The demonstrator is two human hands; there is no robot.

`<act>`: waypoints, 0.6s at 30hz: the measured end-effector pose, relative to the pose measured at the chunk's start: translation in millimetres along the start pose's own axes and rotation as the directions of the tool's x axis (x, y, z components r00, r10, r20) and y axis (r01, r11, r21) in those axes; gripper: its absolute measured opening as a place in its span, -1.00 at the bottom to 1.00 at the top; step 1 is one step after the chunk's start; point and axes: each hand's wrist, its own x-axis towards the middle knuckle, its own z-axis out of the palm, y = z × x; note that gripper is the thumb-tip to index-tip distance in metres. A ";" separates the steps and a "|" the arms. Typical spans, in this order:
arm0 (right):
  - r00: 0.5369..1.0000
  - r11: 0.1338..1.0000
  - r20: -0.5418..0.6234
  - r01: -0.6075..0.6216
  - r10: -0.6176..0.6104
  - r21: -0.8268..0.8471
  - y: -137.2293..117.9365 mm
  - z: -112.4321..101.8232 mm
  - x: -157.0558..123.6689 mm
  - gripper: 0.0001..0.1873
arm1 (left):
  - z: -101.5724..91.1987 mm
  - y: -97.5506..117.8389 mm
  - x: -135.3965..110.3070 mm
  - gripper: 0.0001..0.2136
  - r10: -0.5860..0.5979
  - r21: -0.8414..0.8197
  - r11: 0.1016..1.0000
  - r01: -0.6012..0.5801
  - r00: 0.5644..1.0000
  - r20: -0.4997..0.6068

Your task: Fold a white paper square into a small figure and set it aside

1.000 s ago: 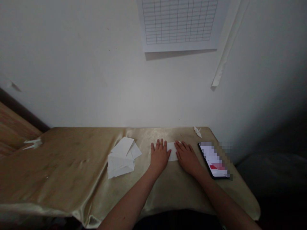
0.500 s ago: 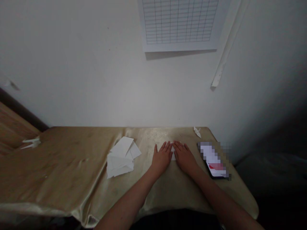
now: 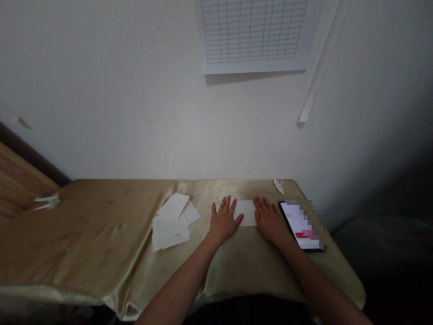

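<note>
A small white sheet of paper (image 3: 246, 213) lies flat on the table between my two hands. My left hand (image 3: 224, 221) rests palm down with spread fingers, its thumb at the paper's left edge. At the right edge of the sheet, my right hand (image 3: 269, 220) also lies flat, fingers stretched out and apart. Neither hand grips anything. Parts of the paper's side edges are covered by the hands.
A loose pile of white papers (image 3: 172, 225) lies to the left. Right of my right hand is a lit smartphone (image 3: 301, 230), partly blurred. A small folded paper piece (image 3: 278, 185) sits near the back corner of the gold-covered table (image 3: 84, 234), against the wall.
My hands have slid apart, the left one to the left and the right one to the right. More of the white sheet between them now shows.
</note>
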 end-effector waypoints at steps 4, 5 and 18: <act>0.999 0.999 0.005 0.033 -0.033 0.029 1.8 0.1 1.5 -0.42 | -0.6 2.7 -0.7 -0.32 -0.033 0.001 0.999 0.033 0.999 -0.010; 0.999 0.999 0.000 0.037 -0.037 0.031 1.6 0.4 2.1 -0.42 | -1.9 3.5 -0.6 -0.31 -0.039 0.002 0.999 0.039 0.999 -0.002; 0.977 0.962 -0.018 0.211 -0.212 0.175 -6.8 -24.3 7.2 -0.63 | -26.3 0.2 2.4 -0.59 0.248 -0.179 0.953 -0.244 0.969 0.003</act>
